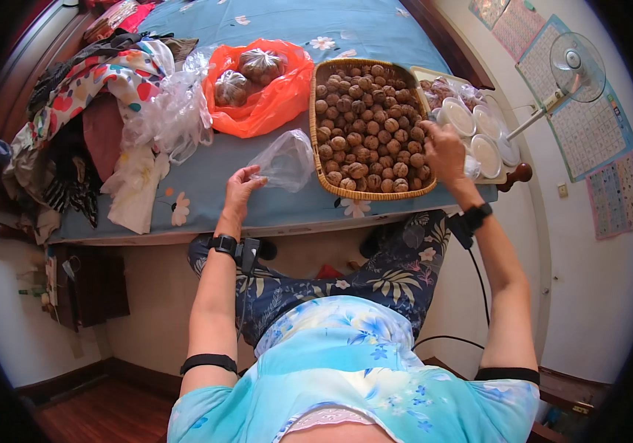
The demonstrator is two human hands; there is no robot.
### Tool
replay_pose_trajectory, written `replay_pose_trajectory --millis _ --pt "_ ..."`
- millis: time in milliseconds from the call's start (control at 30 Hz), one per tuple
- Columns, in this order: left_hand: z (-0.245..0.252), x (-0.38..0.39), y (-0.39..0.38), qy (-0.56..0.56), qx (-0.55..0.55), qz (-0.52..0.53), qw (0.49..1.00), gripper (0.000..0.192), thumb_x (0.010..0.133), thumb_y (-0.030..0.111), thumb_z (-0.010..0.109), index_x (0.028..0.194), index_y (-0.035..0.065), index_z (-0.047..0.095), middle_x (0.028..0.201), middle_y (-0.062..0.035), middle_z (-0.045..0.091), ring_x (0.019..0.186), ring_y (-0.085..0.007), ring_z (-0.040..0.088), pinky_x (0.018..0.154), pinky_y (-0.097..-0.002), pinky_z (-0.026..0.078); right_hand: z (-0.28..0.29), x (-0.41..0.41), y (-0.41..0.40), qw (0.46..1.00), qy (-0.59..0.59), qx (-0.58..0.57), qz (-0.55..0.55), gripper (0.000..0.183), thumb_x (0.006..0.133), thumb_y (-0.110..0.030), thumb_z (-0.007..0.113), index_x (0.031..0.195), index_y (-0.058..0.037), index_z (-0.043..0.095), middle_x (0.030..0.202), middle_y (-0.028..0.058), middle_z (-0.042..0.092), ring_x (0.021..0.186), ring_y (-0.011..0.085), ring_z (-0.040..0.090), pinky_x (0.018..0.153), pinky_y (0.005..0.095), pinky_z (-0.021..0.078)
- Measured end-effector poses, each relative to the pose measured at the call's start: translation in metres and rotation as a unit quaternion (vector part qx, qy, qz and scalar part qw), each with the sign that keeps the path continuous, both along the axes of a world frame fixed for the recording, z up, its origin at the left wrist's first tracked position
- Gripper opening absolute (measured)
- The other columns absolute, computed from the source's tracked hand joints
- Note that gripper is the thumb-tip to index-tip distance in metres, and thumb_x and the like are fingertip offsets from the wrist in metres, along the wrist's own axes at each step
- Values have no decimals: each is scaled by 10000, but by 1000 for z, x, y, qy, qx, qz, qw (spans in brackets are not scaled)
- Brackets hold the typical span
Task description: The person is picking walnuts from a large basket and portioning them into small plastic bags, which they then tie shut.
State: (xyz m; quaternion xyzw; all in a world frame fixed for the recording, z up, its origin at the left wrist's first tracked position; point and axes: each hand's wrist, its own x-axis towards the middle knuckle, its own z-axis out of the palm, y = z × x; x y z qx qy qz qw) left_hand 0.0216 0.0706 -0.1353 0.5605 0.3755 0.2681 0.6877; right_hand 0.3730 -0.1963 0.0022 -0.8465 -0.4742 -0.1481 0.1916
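Observation:
My left hand (239,191) pinches the edge of a clear plastic bag (287,160) between thumb and fingers. The bag lies partly spread on the blue floral bed sheet (228,207), and I see nothing inside it. To its right stands a rectangular wicker basket (374,195) heaped with walnuts (369,130). My right hand (447,152) is over the basket's right rim, its fingertips against the walnuts there. Whether those fingers hold a walnut is hidden. Behind the clear bag, an open orange plastic bag (294,105) holds two tied clear bags of walnuts (261,66).
Right of the basket, a tray (491,180) carries lidded plastic containers (485,155) and bagged items. A fan (573,61) stands beyond it. Crumpled plastic bags (178,111) and piled clothes (89,116) lie at left. A cable (480,282) hangs from my right wrist strap.

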Motion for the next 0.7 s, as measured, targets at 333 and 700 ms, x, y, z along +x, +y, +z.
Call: replay_pose_trajectory --millis 333,700 --pt "-3 -1 -2 2 0 7 1000 367 772 16 710 1129 5 621 892 -19 636 806 -112 602 806 -228 485 -54 -11 4 993 -104 -50 27 271 791 -82 610 1053 -126 665 1020 173 508 1009 376 506 800 484 478" --pt "-7 -2 -1 -6 -2 4 1000 386 753 12 734 1121 -7 622 878 -9 633 779 -87 582 769 -221 486 -15 -83 93 940 190 -251 132 1111 508 -222 880 1466 -233 317 1486 192 257 1279 447 343 1054 467 369"
